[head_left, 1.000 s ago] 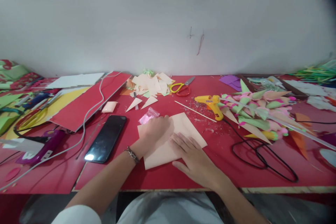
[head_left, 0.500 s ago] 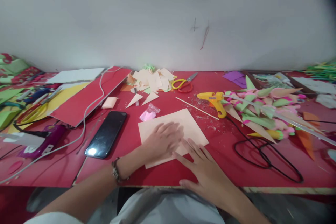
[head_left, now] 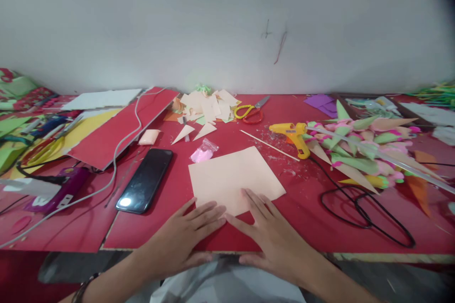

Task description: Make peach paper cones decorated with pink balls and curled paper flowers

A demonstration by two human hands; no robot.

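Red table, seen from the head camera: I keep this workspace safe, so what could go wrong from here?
The black cord loops near the table's front edge, so a passing arm might snag it and drag the yellow glue gun.

The phone lies beside the left hand; a sideways sweep could knock it.

The small pink packet sits just past the peach sheet, so sliding the sheet forward would probably shove it.
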